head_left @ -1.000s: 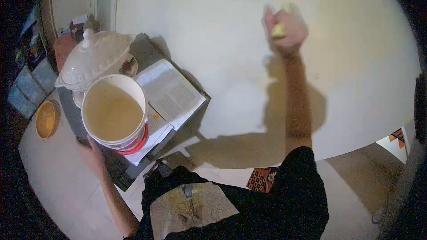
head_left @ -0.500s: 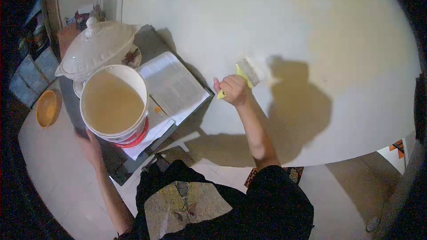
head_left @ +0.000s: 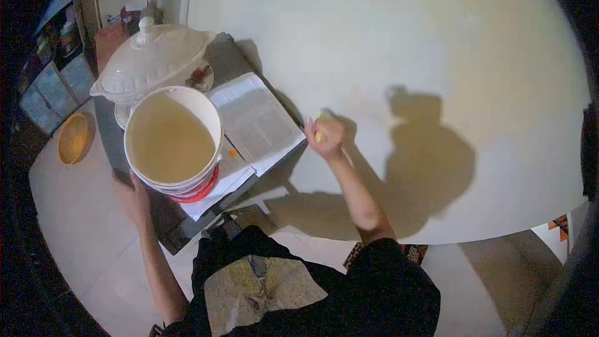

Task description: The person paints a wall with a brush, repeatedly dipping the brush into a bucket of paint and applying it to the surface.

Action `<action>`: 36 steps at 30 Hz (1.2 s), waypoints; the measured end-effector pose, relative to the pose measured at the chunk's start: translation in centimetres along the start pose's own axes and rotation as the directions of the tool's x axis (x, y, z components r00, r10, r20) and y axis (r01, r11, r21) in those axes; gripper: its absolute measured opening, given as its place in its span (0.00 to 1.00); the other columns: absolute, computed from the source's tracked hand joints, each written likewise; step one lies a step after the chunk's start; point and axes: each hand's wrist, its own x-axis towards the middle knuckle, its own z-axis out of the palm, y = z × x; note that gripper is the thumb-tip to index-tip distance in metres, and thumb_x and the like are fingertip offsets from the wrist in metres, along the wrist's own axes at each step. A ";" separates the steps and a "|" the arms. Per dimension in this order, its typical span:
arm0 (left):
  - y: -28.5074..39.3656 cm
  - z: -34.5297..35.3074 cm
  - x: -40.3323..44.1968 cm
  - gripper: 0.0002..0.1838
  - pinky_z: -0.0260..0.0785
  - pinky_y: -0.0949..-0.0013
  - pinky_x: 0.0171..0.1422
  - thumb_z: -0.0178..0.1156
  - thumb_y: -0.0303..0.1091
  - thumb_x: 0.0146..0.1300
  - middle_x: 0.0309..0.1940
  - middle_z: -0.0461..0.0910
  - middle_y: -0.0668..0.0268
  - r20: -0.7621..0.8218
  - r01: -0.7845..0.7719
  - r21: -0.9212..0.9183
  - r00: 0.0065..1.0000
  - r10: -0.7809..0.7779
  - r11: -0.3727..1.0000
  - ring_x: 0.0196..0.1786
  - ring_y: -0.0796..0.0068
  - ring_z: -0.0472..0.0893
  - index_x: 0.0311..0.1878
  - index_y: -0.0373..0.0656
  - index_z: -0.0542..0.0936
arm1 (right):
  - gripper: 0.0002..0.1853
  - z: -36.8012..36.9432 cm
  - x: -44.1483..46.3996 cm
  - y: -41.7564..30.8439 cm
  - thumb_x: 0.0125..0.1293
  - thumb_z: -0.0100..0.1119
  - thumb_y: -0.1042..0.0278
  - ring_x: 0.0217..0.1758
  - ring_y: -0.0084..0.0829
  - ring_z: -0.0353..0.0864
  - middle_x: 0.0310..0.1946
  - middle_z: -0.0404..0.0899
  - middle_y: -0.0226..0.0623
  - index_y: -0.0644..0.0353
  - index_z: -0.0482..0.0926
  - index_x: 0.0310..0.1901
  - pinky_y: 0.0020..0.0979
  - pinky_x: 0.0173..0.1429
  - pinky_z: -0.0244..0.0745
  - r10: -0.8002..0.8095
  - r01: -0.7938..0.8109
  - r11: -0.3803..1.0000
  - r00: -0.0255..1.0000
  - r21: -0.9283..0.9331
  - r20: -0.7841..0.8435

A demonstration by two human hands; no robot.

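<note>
My right hand is closed around the yellow handle of a paintbrush, in front of the pale wall. The bristles are hidden from view. At the near left edge of a dark table, my left hand rests low beside a white bucket, its fingers partly stretched out and partly in shadow. I cannot tell whether it touches the bucket. Cloudy beige liquid fills much of the bucket, which has a red band near its base. Printed paper sheets lie under and beside it.
Behind the bucket stands a lidded white tureen. An orange-brown bowl is on the tiled floor at the left. A yellowish area covers the wall's right side, and my shadow falls across it.
My right hand has drawn the brush slightly left and turned it, so the bristles that showed against the wall are now out of sight. The view has shifted slightly; my left hand stays beside the bucket.
</note>
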 end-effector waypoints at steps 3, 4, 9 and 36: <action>-1.4 0.6 0.2 0.33 0.55 0.58 0.69 0.52 0.44 0.66 0.61 0.64 0.41 -0.006 0.006 0.070 1.000 -0.006 0.998 0.65 0.47 0.65 0.65 0.28 0.58 | 0.17 -2.5 3.6 3.6 0.55 0.63 0.77 0.11 0.30 0.64 0.09 0.65 0.35 0.58 0.68 0.13 0.27 0.18 0.58 0.017 -0.005 0.966 0.999 -0.260 0.045; -1.8 0.9 0.3 0.33 0.56 0.57 0.68 0.52 0.45 0.66 0.61 0.64 0.41 -0.012 0.024 0.106 1.000 -0.022 0.994 0.65 0.47 0.65 0.65 0.29 0.58 | 0.17 -2.9 4.9 5.7 0.57 0.63 0.75 0.12 0.25 0.64 0.10 0.67 0.32 0.58 0.69 0.13 0.26 0.18 0.59 0.071 -0.080 0.959 0.997 -0.272 -0.044; 0.4 -0.3 0.1 0.33 0.56 0.57 0.68 0.51 0.46 0.66 0.61 0.65 0.42 0.018 0.000 0.012 1.000 0.000 1.000 0.64 0.46 0.65 0.65 0.30 0.59 | 0.16 -7.1 13.3 6.3 0.57 0.66 0.62 0.12 0.31 0.70 0.11 0.72 0.37 0.54 0.73 0.16 0.30 0.20 0.68 0.213 -0.269 0.932 0.949 -0.244 -0.233; -0.1 -0.2 0.2 0.36 0.56 0.57 0.68 0.52 0.50 0.64 0.64 0.63 0.47 0.073 -0.023 0.049 0.997 0.019 0.999 0.67 0.49 0.63 0.67 0.36 0.57 | 0.17 -1.1 -0.5 3.3 0.49 0.65 0.75 0.13 0.29 0.66 0.11 0.63 0.29 0.52 0.64 0.14 0.31 0.18 0.60 -0.394 0.443 0.887 0.874 -0.132 0.286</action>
